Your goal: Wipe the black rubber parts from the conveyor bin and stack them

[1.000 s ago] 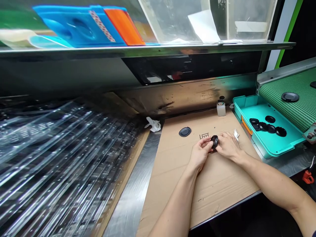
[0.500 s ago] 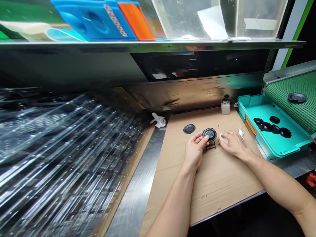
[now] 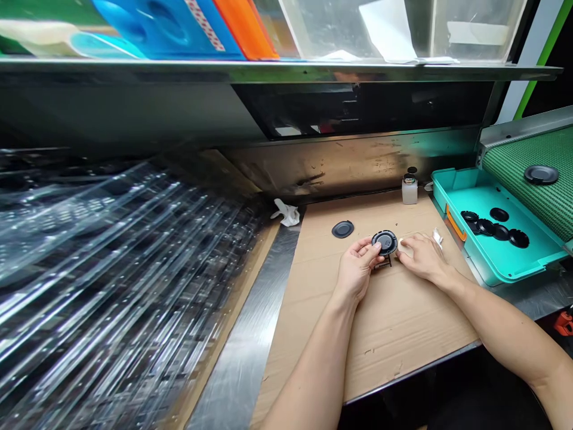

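My left hand (image 3: 357,266) pinches a round black disc (image 3: 385,243) by its left edge, above the cardboard sheet (image 3: 403,322). Just right of the disc, my right hand (image 3: 421,254) has its fingers closed on a small pale cloth (image 3: 406,246), which is mostly hidden under them. Black marks in a ladder shape (image 3: 385,261) show on the cardboard below the held disc. Another black disc (image 3: 342,229) lies on the cardboard, behind my left hand.
A teal tray (image 3: 501,272) with several black discs stands at the right, beside a green conveyor (image 3: 514,154) bearing one disc (image 3: 541,174). A small bottle (image 3: 409,190) stands at the back. Stacked clear plastic trays (image 3: 111,286) fill the left. A metal shelf (image 3: 304,71) crosses above.
My left hand has moved slightly right with the disc, closer to my right hand. The disc now covers more of the black marks. The head view has shifted a little.
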### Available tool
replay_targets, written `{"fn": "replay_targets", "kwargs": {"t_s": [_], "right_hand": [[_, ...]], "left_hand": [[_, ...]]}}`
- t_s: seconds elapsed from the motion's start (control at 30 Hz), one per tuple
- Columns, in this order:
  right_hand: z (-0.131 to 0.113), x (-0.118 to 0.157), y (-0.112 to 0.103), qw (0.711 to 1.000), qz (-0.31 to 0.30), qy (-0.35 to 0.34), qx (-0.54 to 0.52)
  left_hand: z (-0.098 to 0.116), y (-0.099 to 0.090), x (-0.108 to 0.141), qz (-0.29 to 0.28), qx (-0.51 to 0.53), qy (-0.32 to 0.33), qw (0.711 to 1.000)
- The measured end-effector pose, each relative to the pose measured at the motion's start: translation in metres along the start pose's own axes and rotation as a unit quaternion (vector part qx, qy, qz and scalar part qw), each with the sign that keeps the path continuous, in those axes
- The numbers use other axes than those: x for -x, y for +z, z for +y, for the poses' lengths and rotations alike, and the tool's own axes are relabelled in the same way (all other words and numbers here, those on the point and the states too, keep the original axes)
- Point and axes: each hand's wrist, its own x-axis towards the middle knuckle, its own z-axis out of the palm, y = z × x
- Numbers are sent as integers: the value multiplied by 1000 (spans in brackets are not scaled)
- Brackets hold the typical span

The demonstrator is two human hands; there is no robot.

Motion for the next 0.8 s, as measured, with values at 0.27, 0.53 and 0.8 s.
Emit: {"fn": "replay_targets", "kwargs": {"t_s": [0.27,0.53,0.8], "right_hand": [[-1,0,-2,1000,-10,1,2],[-1,0,-3,1000,-8,1,-6],[2,-1,1,1000,-7,-2,-4]], "left_hand": [[-2,-1,0,-1,-23,2,1000],[-5,-2,-1,-17,-44,9,999],[-14,-4,-1,-17,-54,17,998]]}}
